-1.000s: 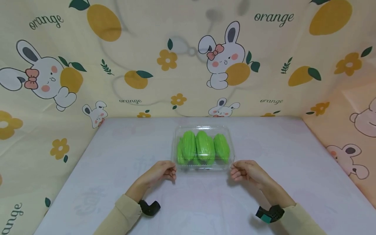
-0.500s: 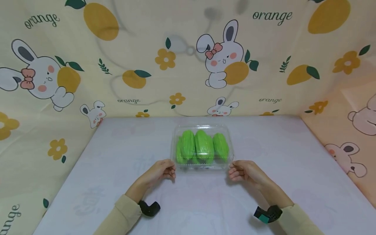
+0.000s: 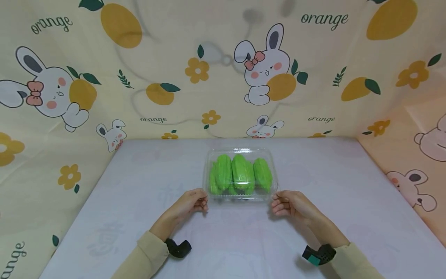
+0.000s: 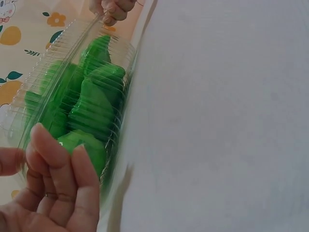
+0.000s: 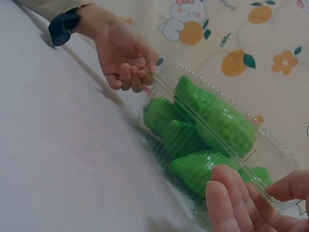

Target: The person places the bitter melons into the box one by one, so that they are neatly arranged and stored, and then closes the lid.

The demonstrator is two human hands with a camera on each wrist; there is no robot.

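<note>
A clear, ribbed plastic clamshell box (image 3: 240, 198) with its lid down sits on the table toward the back. Inside are several bright green, ridged, oblong pieces (image 3: 241, 172), shaped like star fruit. My left hand (image 3: 189, 202) pinches the box's front left corner at the rim between thumb and index finger. At the front right corner my right hand (image 3: 294, 203) pinches the same rim, its other fingers loosely curled. The left wrist view shows the box (image 4: 72, 53) end-on beyond the left fingertips. In the right wrist view, the right thumb (image 5: 292, 186) lies on the rim.
A white-covered table (image 3: 240, 240) spreads in front of and beside the box. Behind it rises a cream backdrop (image 3: 216, 23) printed with rabbits and oranges, which continues along the left side. A peach-coloured printed sheet (image 3: 411, 147) borders the right side.
</note>
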